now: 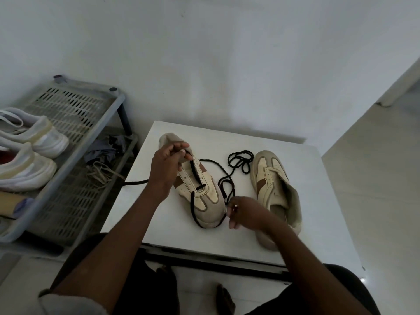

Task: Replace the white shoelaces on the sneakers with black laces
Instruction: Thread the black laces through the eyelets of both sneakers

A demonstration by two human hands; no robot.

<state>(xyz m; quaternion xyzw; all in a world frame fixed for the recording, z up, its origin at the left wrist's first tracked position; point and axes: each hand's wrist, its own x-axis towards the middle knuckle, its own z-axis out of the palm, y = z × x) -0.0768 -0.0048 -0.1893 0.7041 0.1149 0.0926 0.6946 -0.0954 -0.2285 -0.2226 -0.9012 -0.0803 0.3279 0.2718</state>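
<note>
Two cream sneakers with brown stripes lie on a small white table [227, 237]. The left sneaker [200, 192] points its toe toward me and has a black lace [197, 176] through its lowest eyelets. My left hand [167, 165] grips the tongue and upper edge of that sneaker. My right hand [244, 212] pinches the black lace beside the toe. A second black lace [239, 160] lies coiled between the shoes. The right sneaker [273, 189] has no lace in its eyelets.
A grey plastic shoe rack [75, 137] stands to the left with two white sneakers [29, 155] on top. White laces [102, 173] and a crumpled cloth [106, 148] lie on its lower shelf. A white wall stands just behind the table, with tiled floor to the right.
</note>
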